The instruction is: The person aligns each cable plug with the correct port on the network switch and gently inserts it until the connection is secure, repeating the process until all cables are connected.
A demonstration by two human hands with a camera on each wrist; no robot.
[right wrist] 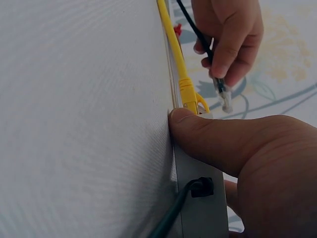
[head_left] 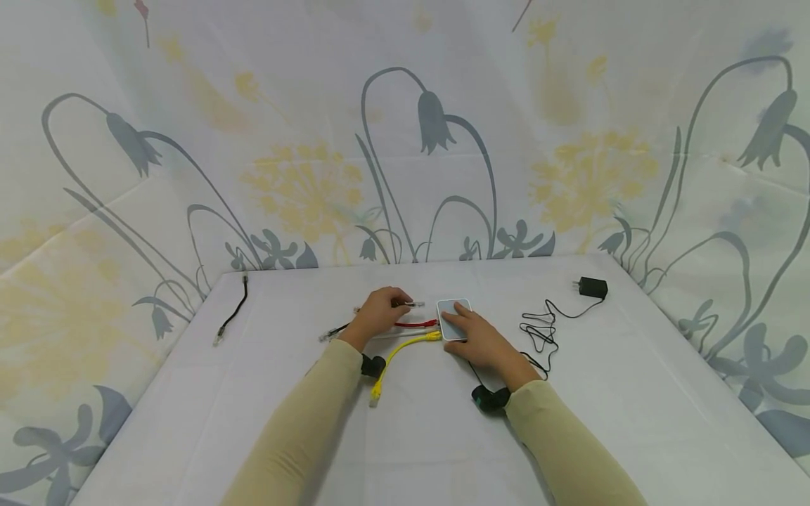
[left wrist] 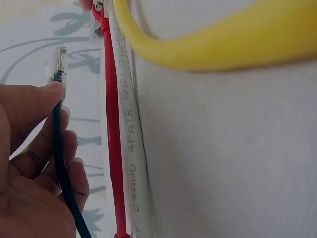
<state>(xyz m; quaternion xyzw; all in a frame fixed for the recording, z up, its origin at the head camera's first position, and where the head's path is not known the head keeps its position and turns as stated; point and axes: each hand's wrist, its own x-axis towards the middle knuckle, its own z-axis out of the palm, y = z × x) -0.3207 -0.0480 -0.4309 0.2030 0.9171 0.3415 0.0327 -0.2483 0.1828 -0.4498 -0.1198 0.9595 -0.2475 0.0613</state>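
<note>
Near the middle of the table, my left hand (head_left: 378,310) pinches a dark Ethernet cable (left wrist: 58,134) between thumb and fingers, just behind its clear plug (left wrist: 61,62). The plug points toward a small white network box (right wrist: 200,218), apart from it. My right hand (head_left: 479,339) grips that box, thumb on its near side and fingers over its grey top. A yellow Ethernet cable (head_left: 405,344) and a red one (head_left: 414,325) run into the box's left side. Beside the red one lies a white cable (left wrist: 133,148); its end at the box is hidden. A thin dark cord (right wrist: 171,215) enters the near side.
A black power adapter (head_left: 593,287) lies at the back right, its thin cord (head_left: 541,330) loosely bunched beside my right forearm. One short black Ethernet cable (head_left: 237,309) lies at the table's left edge. Behind the table hangs a flower-patterned cloth (head_left: 405,140).
</note>
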